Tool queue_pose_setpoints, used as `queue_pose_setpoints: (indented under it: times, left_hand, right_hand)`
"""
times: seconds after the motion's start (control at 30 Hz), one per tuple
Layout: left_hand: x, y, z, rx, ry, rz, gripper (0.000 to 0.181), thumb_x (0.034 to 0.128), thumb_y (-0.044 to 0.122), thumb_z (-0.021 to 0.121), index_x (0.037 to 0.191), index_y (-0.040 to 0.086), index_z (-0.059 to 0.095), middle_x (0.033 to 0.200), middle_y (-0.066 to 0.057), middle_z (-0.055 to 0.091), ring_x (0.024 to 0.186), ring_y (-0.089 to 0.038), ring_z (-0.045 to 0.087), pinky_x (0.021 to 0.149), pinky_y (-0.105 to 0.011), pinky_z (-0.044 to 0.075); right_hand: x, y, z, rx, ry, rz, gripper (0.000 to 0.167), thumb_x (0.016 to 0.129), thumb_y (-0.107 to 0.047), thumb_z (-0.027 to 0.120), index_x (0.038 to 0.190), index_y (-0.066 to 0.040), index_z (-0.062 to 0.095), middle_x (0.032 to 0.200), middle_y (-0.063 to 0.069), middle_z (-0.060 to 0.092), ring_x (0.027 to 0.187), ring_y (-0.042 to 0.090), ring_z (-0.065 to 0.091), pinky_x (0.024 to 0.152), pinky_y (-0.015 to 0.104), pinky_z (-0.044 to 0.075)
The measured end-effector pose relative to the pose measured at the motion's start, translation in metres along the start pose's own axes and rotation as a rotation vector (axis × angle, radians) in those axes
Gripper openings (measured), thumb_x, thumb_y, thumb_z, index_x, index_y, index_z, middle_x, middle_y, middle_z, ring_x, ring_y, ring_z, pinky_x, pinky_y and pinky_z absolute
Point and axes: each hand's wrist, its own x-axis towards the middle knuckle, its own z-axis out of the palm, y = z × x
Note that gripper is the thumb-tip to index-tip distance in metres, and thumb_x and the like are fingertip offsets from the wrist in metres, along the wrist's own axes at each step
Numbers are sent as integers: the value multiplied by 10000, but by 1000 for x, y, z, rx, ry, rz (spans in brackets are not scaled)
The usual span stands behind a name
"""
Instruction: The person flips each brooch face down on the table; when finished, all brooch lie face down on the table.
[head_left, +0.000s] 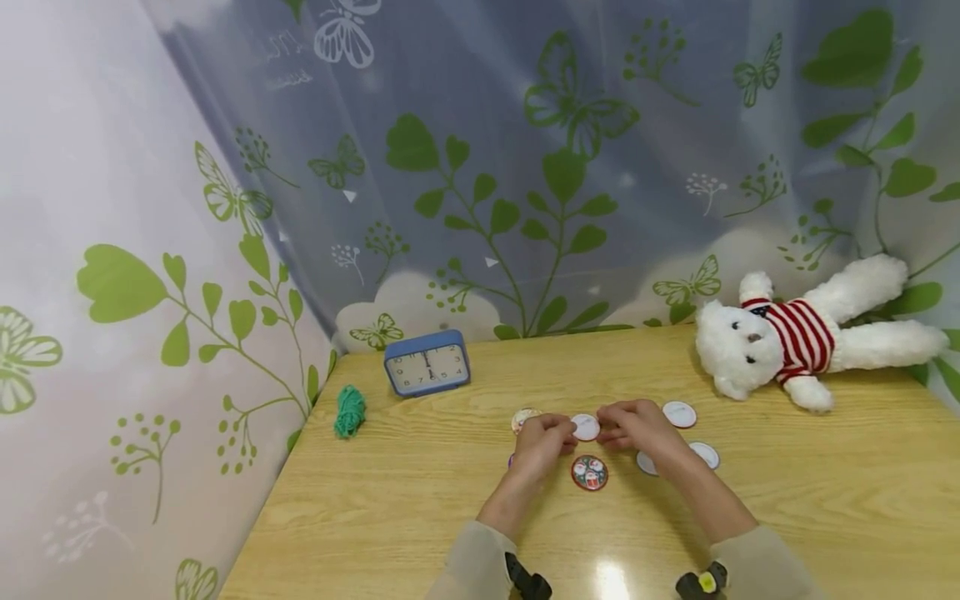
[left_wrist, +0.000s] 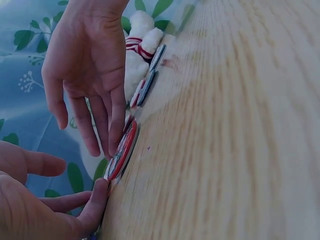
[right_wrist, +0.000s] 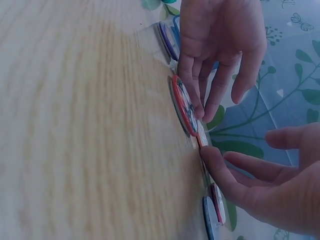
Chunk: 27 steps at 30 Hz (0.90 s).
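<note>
a person's two forearms [head_left: 501, 503] slanting inward before me, left hand [head_left: 542, 442] and right hand [head_left: 637, 429] facing each other, slightly apart, fingers [right_wrist: 220, 87] loosely extended, thumbs [right_wrist: 245, 80] held away

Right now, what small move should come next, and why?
Perhaps turn over the white badge between the left hand and right hand: its plain back faces up near both hands, while the picture badge below it in the head view lies face up.
</note>
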Motion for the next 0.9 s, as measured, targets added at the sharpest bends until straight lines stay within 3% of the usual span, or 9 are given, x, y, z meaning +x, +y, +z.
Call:
queue_pose_setpoints:
  times: [0.2, 0.43, 0.63, 0.9]
  left_hand:
    - [-2, 0, -1, -3, 4, -2, 238, 959, 17, 623, 1114, -158, 666, 976, -196, 696, 855, -239, 704, 852, -375, 643]
    - [-1, 6, -4, -45, -28, -38, 348, 998, 58, 604, 1251, -181, 602, 1107, -245, 670, 909, -302, 709, 856, -377, 640]
    - [-9, 13, -10, -57, -42, -26, 377, 988, 56, 614, 1278, -184, 597, 1206, -280, 663, 934, -326, 706, 889, -405, 636]
    - [-18, 22, -22, 21, -80, -4, 378, 997, 102, 627, 1271, -159, 618, 1197, -214, 683, 1003, -385, 707, 911, -434, 629]
  right_hand:
    - [-3, -3, 2, -11, -2, -11, 465, 1079, -196, 501, 1337, 189, 547, 1334, 351, 592, 1017, 308, 733, 868, 383, 641]
    - [-7, -6, -2, -37, -36, -82, 497, 1100, -217, 469, 1408, 172, 492, 1416, 385, 525, 1125, 397, 694, 925, 434, 622]
    - [-14, -6, -9, -46, -77, -118, 506, 1109, -218, 460, 1432, 172, 458, 1395, 376, 543, 1131, 390, 692, 939, 450, 615]
    - [-22, -3, -22, -86, -131, -125, 540, 1121, -249, 456, 1474, 158, 412, 1428, 362, 526, 1176, 405, 668, 967, 483, 596]
